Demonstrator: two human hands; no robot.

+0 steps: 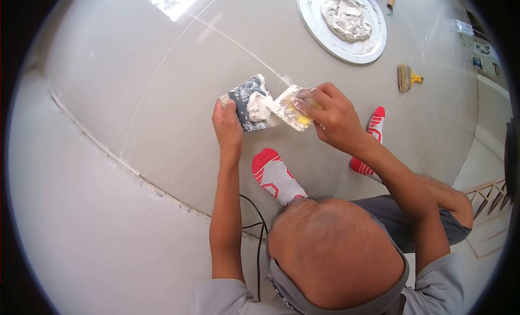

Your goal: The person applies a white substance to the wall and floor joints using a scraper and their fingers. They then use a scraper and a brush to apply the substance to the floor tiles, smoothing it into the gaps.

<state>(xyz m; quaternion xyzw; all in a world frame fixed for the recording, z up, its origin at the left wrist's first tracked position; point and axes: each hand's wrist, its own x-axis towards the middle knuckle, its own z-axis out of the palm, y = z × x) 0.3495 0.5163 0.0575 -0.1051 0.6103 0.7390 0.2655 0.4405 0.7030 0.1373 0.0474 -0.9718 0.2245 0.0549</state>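
My left hand [227, 125] grips the edge of a dark, flat plaster board [241, 98] smeared with white. On the board sits a lump of white putty [259, 106]. My right hand [336, 117] is closed on a putty knife [292, 108], its blade coated in putty and some yellow showing under my fingers. The knife's edge meets the putty at the board's right side. Farther ahead, a round white lid-like tray [310, 24] lies on the floor with a larger mound of putty [346, 20] on it.
A yellow-handled brush [405, 78] lies on the tiled floor [179, 93] to the right. A brown stick-like handle [391, 0] is beside the tray. A black cable [260, 244] runs near my left arm. My socked feet [275, 174] are below my hands; a white wall [108, 223] stands at left.
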